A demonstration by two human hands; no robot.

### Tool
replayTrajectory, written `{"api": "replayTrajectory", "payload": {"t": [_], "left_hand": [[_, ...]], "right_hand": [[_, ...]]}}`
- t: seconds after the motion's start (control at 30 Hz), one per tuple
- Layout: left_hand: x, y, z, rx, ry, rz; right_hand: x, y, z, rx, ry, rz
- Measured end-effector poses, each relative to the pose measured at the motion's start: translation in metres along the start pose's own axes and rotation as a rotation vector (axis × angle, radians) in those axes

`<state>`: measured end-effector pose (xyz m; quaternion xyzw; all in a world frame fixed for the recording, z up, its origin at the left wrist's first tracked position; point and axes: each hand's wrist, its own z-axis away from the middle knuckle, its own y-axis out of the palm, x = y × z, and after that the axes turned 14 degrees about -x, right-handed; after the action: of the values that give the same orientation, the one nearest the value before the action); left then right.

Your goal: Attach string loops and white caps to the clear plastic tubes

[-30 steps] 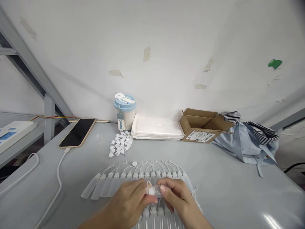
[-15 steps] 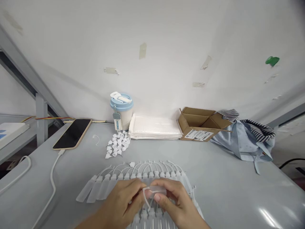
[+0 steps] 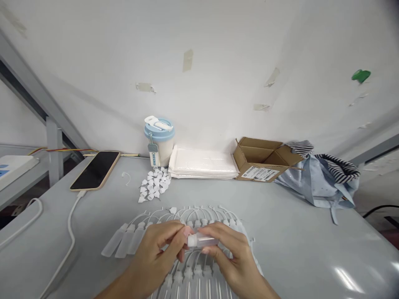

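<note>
Between my two hands lies a small translucent plastic bottle (image 3: 206,240), held sideways with its white neck end to the left. My right hand (image 3: 234,251) has thumb and fingers closed round the bottle's body. My left hand (image 3: 158,249) pinches at the neck end; what exactly lies between those fingertips is partly hidden. Behind the hands stretches a row of similar bottles (image 3: 126,241) with thin curved straps at their tops. A second group of bottles (image 3: 190,284) lies below the hands, partly covered by them. One loose white cap (image 3: 173,210) rests by the back row's straps.
A pile of small white caps (image 3: 155,184) sits before a blue-lidded cup (image 3: 159,141). Along the wall stand a stack of white packets (image 3: 204,164), an open cardboard box (image 3: 260,160) and a light-blue fabric bag (image 3: 311,185). A phone (image 3: 96,171) with a white cable (image 3: 69,236) lies left.
The strap that looped down from the bottle's neck no longer shows, and the white neck has come into view. My left fingers have shifted slightly up at that end. The view has tilted a little.
</note>
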<state>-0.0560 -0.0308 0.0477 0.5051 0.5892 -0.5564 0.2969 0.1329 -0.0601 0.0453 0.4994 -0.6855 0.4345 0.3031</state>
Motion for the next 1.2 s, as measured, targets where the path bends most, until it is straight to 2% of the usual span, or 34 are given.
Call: {"api": "replayTrajectory", "payload": {"t": [0.2,0.37,0.53,0.57,0.63,0.73,0.8,0.87,0.97,1.1,1.2], "left_hand": [[-0.002,-0.002,0.000,0.181,-0.049,-0.046],[-0.002,-0.002,0.003,0.198,-0.092,-0.059],[-0.004,-0.003,-0.001,0.219,-0.119,-0.032],[-0.004,-0.005,-0.003,0.210,-0.111,-0.041],[0.000,-0.011,-0.011,0.129,-0.106,-0.096],[0.016,-0.026,-0.025,-0.141,-0.111,-0.268],[0.032,-0.034,-0.033,-0.165,-0.046,-0.368],[0.047,-0.038,-0.038,-0.122,0.029,-0.436],[0.063,-0.036,-0.040,-0.061,0.110,-0.499],[0.066,-0.028,-0.037,-0.005,0.166,-0.540],[0.064,-0.025,-0.037,0.011,0.200,-0.571]], "right_hand": [[-0.004,-0.004,0.001,0.003,0.081,0.048],[-0.003,-0.005,0.003,0.076,0.109,0.075],[0.000,-0.002,0.003,0.132,0.044,0.091],[-0.002,-0.002,0.002,0.094,0.035,0.103],[-0.010,-0.005,-0.002,-0.064,0.038,0.162],[-0.030,-0.020,-0.014,-0.344,0.096,0.348],[-0.045,-0.035,-0.022,-0.411,0.120,0.474],[-0.059,-0.049,-0.028,-0.413,0.172,0.580],[-0.074,-0.059,-0.031,-0.334,0.246,0.684],[-0.082,-0.060,-0.032,-0.218,0.237,0.710],[-0.079,-0.063,-0.034,-0.205,0.233,0.703]]}}
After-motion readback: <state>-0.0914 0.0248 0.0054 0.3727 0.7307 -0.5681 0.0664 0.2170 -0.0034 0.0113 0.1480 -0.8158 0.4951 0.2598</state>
